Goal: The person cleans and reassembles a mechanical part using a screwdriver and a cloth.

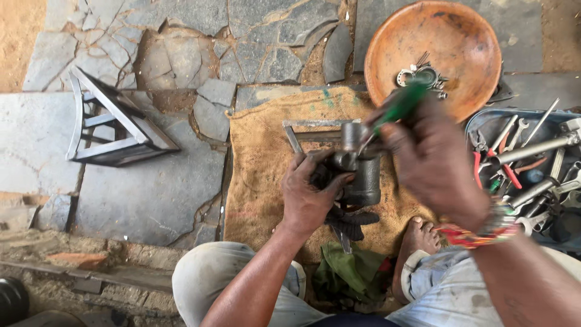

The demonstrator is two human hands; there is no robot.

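Observation:
My left hand (308,194) grips a dark grey metal machine part (362,175), a cylindrical housing with a stub on top, held upright over a burlap sack (260,163). My right hand (433,160) holds a green-handled screwdriver (399,106), its shaft angled down to the top of the part. The right hand is blurred. A beaded bracelet (484,233) circles my right wrist. My bare foot (417,239) rests on the sack's near edge.
A rusty round metal bowl (448,36) with small rings and parts sits at the top right. A tray of wrenches and pliers (532,175) lies to the right. A metal stool frame (115,124) lies tipped on the stone floor at left. A green rag (351,272) lies between my knees.

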